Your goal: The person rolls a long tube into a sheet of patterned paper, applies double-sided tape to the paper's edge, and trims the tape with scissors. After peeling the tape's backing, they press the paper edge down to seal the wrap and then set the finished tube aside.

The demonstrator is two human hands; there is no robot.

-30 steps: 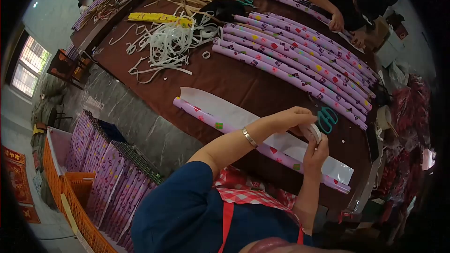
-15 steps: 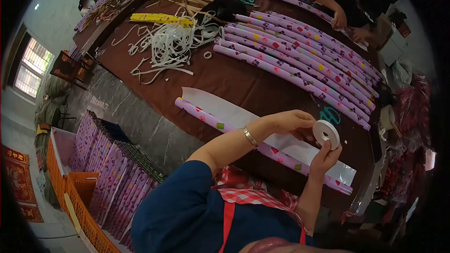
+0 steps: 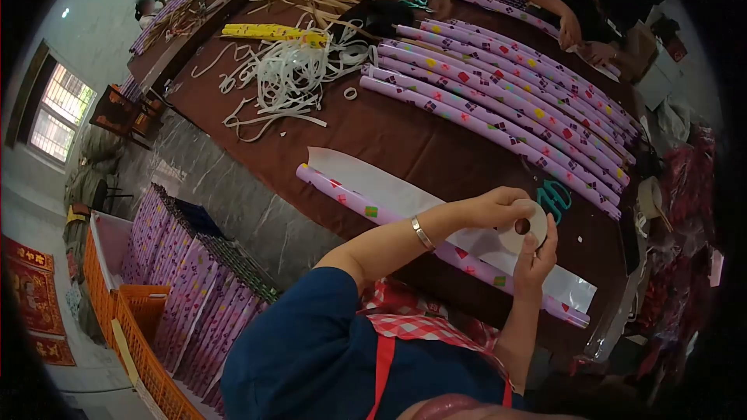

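Observation:
Both my hands hold a roll of white tape (image 3: 535,219) over the near right part of the table. My left hand (image 3: 496,208), with a metal bracelet at the wrist, is closed at the roll's upper left edge. From the lower right, my right hand (image 3: 538,255) grips it, thumb on the near face and fingers behind. Below the hands lies a roll of purple patterned wrapping paper (image 3: 334,192), partly unrolled, its white inner side (image 3: 389,187) showing. Teal-handled scissors (image 3: 554,201) rest just beyond the tape.
Finished-looking purple paper rolls (image 3: 482,109) lie side by side across the table (image 3: 350,136). Left of them are tangled white strips (image 3: 288,78) and a yellow roll (image 3: 268,32). An orange crate (image 3: 140,350) of rolls stands at lower left. A co-worker's hands (image 3: 595,47) work at upper right.
The tape roll has moved slightly left and turned its flat face more toward me. My left hand has closed in at its upper edge, while my right-hand fingers have shifted behind it.

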